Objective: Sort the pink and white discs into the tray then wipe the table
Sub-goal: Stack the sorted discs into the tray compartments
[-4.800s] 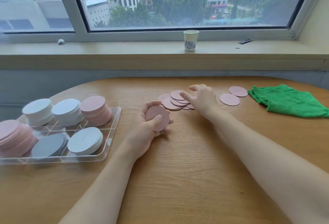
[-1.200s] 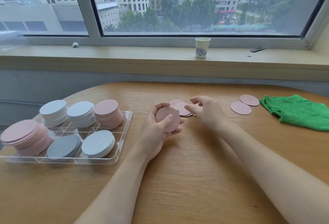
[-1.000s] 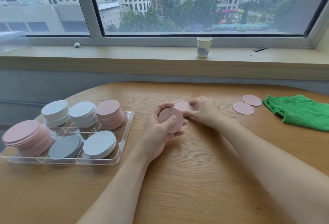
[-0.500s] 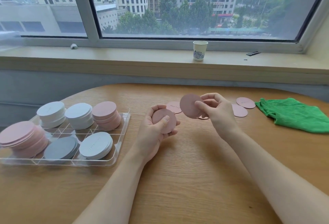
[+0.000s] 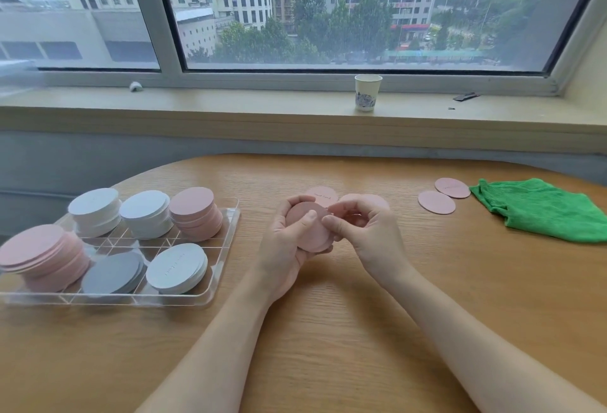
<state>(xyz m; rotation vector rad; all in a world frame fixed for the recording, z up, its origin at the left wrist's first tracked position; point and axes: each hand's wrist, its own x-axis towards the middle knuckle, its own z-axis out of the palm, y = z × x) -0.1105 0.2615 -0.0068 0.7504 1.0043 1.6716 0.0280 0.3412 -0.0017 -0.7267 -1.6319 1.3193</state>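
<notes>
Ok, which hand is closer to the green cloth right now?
Right. The right hand is mid-table at the pink discs, with bare table between it and the green cloth off to its right. The left hand sits further left, gripping the pink stack.

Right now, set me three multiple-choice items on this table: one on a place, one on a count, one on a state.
1. Where does the green cloth lie?
A. in the tray
B. on the table's right side
C. on the windowsill

2. How many loose pink discs lie just left of the cloth?
A. two
B. five
C. none

3. What is the left hand doing?
A. resting flat on the table
B. wiping
C. holding a pink stack

Answers:
1 B, it lies crumpled on the wood at the right.
2 A, two lie side by side.
3 C, thumb and fingers curl round it.
</notes>
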